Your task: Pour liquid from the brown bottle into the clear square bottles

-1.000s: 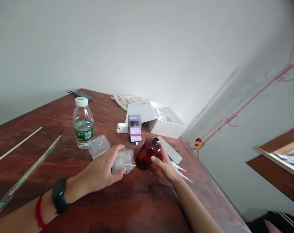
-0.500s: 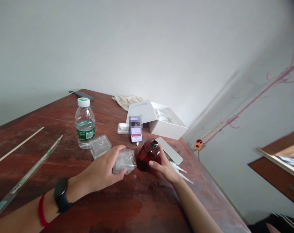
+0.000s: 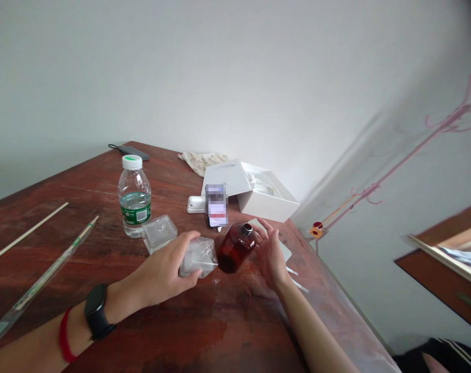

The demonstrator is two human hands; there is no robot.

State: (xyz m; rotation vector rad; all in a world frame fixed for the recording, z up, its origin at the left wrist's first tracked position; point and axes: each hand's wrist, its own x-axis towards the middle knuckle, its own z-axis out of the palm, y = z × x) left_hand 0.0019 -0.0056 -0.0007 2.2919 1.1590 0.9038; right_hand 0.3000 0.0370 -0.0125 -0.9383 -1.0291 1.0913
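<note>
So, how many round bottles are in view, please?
2: the white-capped bottle left of the phone, and the red-brown bottle between the left hand and right hand. Others may be hidden.

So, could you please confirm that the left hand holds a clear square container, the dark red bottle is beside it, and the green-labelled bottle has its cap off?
Not quite: the head view shows the green-labelled bottle with its white cap on. The left hand does hold the clear square container, with the dark red bottle beside it.
</note>
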